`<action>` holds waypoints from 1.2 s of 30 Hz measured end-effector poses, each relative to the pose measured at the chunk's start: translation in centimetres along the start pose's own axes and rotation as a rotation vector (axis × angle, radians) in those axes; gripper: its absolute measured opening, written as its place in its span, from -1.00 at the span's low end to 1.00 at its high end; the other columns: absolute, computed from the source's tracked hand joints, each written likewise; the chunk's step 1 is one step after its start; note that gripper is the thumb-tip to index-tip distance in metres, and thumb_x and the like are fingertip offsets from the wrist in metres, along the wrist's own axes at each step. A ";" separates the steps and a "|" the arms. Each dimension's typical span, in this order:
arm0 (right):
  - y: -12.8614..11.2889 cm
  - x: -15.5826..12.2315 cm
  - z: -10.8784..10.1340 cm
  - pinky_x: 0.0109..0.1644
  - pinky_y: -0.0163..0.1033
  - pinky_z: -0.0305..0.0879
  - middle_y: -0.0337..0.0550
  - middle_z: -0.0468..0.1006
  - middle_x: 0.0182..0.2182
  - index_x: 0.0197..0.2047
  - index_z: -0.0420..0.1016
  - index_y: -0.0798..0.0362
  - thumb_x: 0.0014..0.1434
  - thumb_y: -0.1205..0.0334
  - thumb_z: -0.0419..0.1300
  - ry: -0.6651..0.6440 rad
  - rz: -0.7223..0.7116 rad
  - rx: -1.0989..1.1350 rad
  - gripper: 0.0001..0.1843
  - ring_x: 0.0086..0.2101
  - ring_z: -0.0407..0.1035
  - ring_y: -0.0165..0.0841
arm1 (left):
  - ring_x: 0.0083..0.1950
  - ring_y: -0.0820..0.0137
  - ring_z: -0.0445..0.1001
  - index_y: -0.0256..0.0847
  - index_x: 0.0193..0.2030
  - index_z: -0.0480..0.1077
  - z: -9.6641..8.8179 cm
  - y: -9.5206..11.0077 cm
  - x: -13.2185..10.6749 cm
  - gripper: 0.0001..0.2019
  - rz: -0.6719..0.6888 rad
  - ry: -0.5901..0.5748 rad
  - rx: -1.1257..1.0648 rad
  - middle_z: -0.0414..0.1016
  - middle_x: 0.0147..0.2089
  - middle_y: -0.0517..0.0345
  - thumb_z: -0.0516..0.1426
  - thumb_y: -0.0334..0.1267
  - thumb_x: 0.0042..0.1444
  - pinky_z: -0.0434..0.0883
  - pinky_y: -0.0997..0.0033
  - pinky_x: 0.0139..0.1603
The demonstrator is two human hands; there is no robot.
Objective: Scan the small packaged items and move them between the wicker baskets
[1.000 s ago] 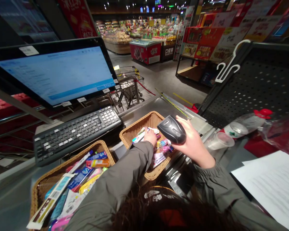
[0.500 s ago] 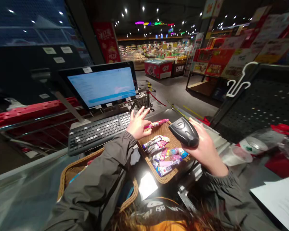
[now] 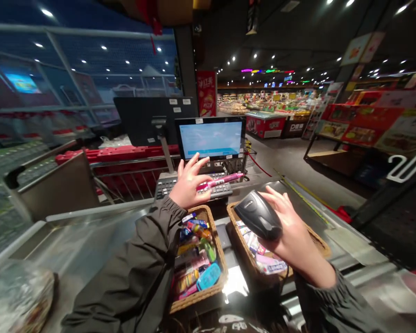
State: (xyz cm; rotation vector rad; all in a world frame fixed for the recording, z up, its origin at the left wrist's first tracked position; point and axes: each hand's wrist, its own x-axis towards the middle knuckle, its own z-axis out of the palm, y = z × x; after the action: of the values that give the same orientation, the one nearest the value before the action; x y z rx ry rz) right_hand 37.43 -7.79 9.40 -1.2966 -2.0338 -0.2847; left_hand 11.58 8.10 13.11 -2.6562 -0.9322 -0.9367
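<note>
My left hand point(image 3: 187, 184) is raised above the keyboard point(image 3: 194, 187) and pinches a long pink packet point(image 3: 222, 180) between thumb and finger, its other fingers spread. My right hand point(image 3: 287, 231) grips a black barcode scanner point(image 3: 258, 215), held over the right wicker basket point(image 3: 317, 243). The scanner's head points left and up toward the pink packet. That basket holds several small packets point(image 3: 266, 263). A second wicker basket point(image 3: 208, 296), to the left, is full of colourful packets point(image 3: 194, 266).
A lit till screen point(image 3: 211, 138) stands behind the keyboard on the steel checkout counter point(image 3: 90, 240). A clear bag point(image 3: 17, 296) lies at the near left. A black perforated panel point(image 3: 398, 217) rises on the right. Shop aisles and a trolley rail lie beyond.
My left hand lifted a pink packet out of the right basket and raised it above the keyboard. The view swung up and left; the scanner stayed in my right hand.
</note>
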 end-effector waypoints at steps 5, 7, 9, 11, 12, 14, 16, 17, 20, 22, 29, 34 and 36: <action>-1.8 0.9 0.9 0.27 0.55 -0.02 0.17 0.37 0.19 0.15 0.35 0.02 0.09 0.25 0.18 -0.035 -0.047 0.035 -0.48 0.31 0.07 0.17 | 0.52 -0.05 -0.09 -0.13 -0.21 0.58 -1.8 -1.0 -1.8 -0.79 -0.011 0.027 0.076 0.16 0.44 -0.04 0.19 -0.20 0.02 -0.23 -0.36 0.41; -2.1 1.0 1.1 0.26 0.56 -0.02 0.18 0.37 0.19 0.14 0.36 0.03 0.06 0.27 0.19 -0.043 -0.059 0.042 -0.47 0.32 0.07 0.18 | 0.52 -0.05 -0.09 -0.13 -0.22 0.58 -2.2 -1.2 -2.3 -0.80 -0.012 0.033 0.088 0.15 0.45 -0.05 0.19 -0.20 0.04 -0.25 -0.36 0.41; -2.4 0.9 1.2 0.25 0.57 -0.01 0.19 0.37 0.19 0.13 0.38 0.05 0.05 0.28 0.20 -0.048 -0.064 0.044 -0.47 0.31 0.08 0.19 | 0.52 -0.04 -0.09 -0.14 -0.22 0.58 -2.4 -1.3 -2.7 -0.80 -0.012 0.033 0.095 0.13 0.46 -0.06 0.19 -0.19 0.05 -0.26 -0.35 0.41; -2.6 0.9 1.3 0.25 0.56 -0.02 0.20 0.38 0.18 0.11 0.40 0.06 0.03 0.28 0.21 -0.053 -0.063 0.050 -0.48 0.31 0.08 0.20 | 0.52 -0.04 -0.10 -0.14 -0.22 0.58 -2.5 -1.4 -3.0 -0.80 -0.010 0.033 0.096 0.11 0.47 -0.05 0.19 -0.19 0.04 -0.27 -0.35 0.42; -2.7 0.8 1.4 0.25 0.57 -0.02 0.20 0.39 0.17 0.10 0.41 0.07 0.03 0.28 0.22 -0.055 -0.062 0.055 -0.48 0.31 0.08 0.20 | 0.52 -0.04 -0.10 -0.13 -0.22 0.58 -2.5 -1.4 -3.1 -0.80 -0.008 0.036 0.096 0.11 0.47 -0.05 0.19 -0.19 0.04 -0.27 -0.34 0.42; -2.8 0.7 1.5 0.26 0.56 -0.03 0.19 0.40 0.16 0.09 0.42 0.07 0.01 0.29 0.22 -0.059 -0.056 0.065 -0.48 0.31 0.08 0.20 | 0.52 -0.03 -0.11 -0.13 -0.22 0.58 -2.5 -1.5 -3.3 -0.81 -0.005 0.039 0.093 0.09 0.48 -0.03 0.19 -0.19 0.04 -0.27 -0.34 0.42; -2.9 0.6 1.5 0.28 0.55 -0.04 0.18 0.41 0.16 0.10 0.42 0.07 0.01 0.29 0.22 -0.064 -0.044 0.069 -0.47 0.31 0.08 0.19 | 0.53 -0.01 -0.12 -0.12 -0.21 0.58 -2.4 -1.5 -3.4 -0.80 0.004 0.043 0.091 0.08 0.48 -0.03 0.20 -0.20 0.03 -0.28 -0.33 0.42; -2.9 0.6 1.5 0.28 0.54 -0.05 0.17 0.42 0.15 0.11 0.42 0.07 0.01 0.29 0.22 -0.067 -0.039 0.070 -0.47 0.31 0.08 0.18 | 0.53 -0.01 -0.13 -0.12 -0.21 0.58 -2.3 -1.5 -3.4 -0.80 0.009 0.044 0.090 0.08 0.48 -0.03 0.20 -0.20 0.03 -0.29 -0.33 0.42; -3.0 0.5 1.4 0.30 0.52 -0.06 0.18 0.42 0.15 0.11 0.42 0.07 0.01 0.28 0.22 -0.078 -0.037 0.069 -0.46 0.31 0.09 0.16 | 0.53 -0.01 -0.12 -0.13 -0.22 0.58 -2.3 -1.5 -3.5 -0.80 0.022 0.048 0.086 0.07 0.48 -0.05 0.20 -0.21 0.02 -0.29 -0.33 0.42; -3.1 0.4 1.3 0.31 0.51 -0.07 0.18 0.42 0.16 0.11 0.42 0.07 0.02 0.28 0.22 -0.086 -0.035 0.069 -0.47 0.31 0.09 0.16 | 0.52 -0.02 -0.11 -0.13 -0.22 0.58 -2.3 -1.5 -3.6 -0.80 0.020 0.047 0.084 0.08 0.48 -0.07 0.20 -0.22 0.02 -0.28 -0.34 0.42; -3.6 0.3 1.5 0.28 0.52 -0.03 0.17 0.43 0.15 0.06 0.45 0.06 0.00 0.30 0.20 -0.114 -0.027 0.068 -0.51 0.29 0.12 0.16 | 0.52 -0.03 -0.08 -0.12 -0.22 0.58 -2.1 -1.2 -4.5 -0.81 -0.004 0.024 0.067 0.07 0.48 -0.04 0.20 -0.19 0.03 -0.28 -0.35 0.42; -4.1 0.4 2.0 0.30 0.49 -0.02 0.17 0.41 0.18 0.09 0.42 0.08 -0.01 0.32 0.18 -0.172 -0.021 0.077 -0.47 0.31 0.09 0.15 | 0.51 -0.04 -0.08 -0.14 -0.23 0.58 -1.8 -1.6 -6.0 -0.80 -0.028 -0.014 0.069 0.08 0.48 -0.09 0.20 -0.19 0.02 -0.28 -0.35 0.41; -4.2 0.4 2.4 0.31 0.47 -0.03 0.15 0.41 0.17 0.07 0.43 0.06 -0.01 0.31 0.18 -0.193 -0.015 0.087 -0.49 0.31 0.09 0.14 | 0.52 -0.04 -0.08 -0.15 -0.23 0.58 -1.7 -2.0 -6.8 -0.80 -0.047 -0.029 0.073 0.09 0.47 -0.10 0.19 -0.20 0.03 -0.29 -0.35 0.41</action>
State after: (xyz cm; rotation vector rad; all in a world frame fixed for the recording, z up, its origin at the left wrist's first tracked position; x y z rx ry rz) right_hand 32.68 -8.26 8.68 -1.2973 -2.1916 -0.0787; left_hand 5.39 5.64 10.20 -2.6040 -1.0187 -0.8595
